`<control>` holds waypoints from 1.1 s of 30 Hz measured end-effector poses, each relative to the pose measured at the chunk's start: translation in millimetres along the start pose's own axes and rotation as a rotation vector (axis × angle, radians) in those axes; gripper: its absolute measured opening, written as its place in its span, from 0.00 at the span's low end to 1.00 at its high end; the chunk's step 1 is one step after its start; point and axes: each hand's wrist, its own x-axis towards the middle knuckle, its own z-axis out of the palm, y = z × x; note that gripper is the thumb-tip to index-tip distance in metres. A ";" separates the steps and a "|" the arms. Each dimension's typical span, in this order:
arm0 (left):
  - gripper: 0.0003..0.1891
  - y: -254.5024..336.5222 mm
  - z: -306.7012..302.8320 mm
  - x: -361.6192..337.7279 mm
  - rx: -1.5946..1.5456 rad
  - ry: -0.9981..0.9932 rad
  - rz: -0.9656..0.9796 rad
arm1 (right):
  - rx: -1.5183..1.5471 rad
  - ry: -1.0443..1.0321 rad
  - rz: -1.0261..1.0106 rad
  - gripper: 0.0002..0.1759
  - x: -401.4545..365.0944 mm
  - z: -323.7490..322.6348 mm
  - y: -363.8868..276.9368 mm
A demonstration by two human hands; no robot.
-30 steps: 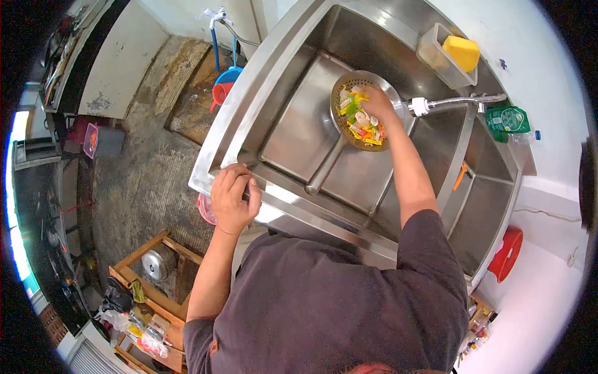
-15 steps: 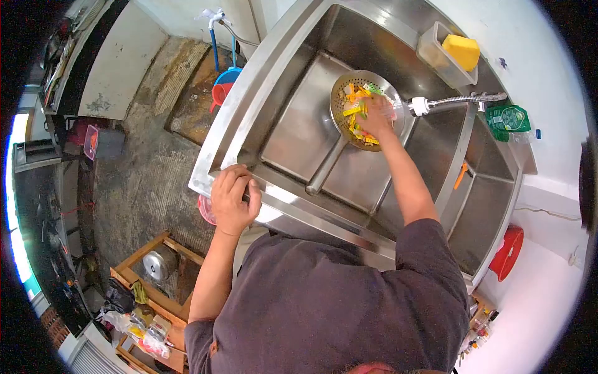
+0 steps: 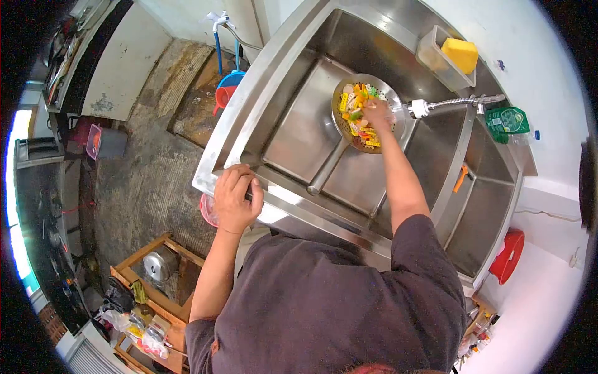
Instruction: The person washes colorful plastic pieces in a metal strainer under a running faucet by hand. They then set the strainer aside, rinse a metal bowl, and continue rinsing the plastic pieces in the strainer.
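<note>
A perforated metal strainer (image 3: 339, 128) with a long handle stands in the large sink basin (image 3: 293, 134), its handle pointing toward me. Colourful cut pieces (image 3: 356, 100), yellow, orange, green and whitish, fill it; they look like chopped vegetables. My right hand (image 3: 377, 116) is down among these pieces at the strainer's right side, its fingers curled and partly hidden. The faucet (image 3: 420, 108) ends just right of that hand. My left hand (image 3: 237, 198) rests on the sink's front left corner, fingers loosely bent over the rim and thumb apart, with nothing in it.
A plastic tub (image 3: 436, 56) with a yellow sponge (image 3: 461, 55) stands on the back ledge. Near the faucet base lies a green soap pouch (image 3: 506, 119). An orange-handled tool (image 3: 461, 177) lies in the smaller basin. A red dipper (image 3: 223, 96) is at the floor left.
My right hand has drawn slightly right within the strainer and its fingers have curled, uncovering more of the pieces. My left hand stays on the sink corner.
</note>
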 end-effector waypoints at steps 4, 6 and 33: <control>0.03 -2.6 -2.5 -1.0 0.008 0.003 -0.005 | 0.779 -0.218 0.290 0.20 12.6 -16.6 31.1; 0.03 -5.5 -3.6 -2.1 0.025 0.012 -0.027 | 1.050 -0.236 0.267 0.18 17.3 -10.6 44.4; 0.08 -37.4 -13.7 -17.7 -0.181 0.016 -0.072 | -0.424 -0.074 -0.363 0.55 19.4 47.1 57.7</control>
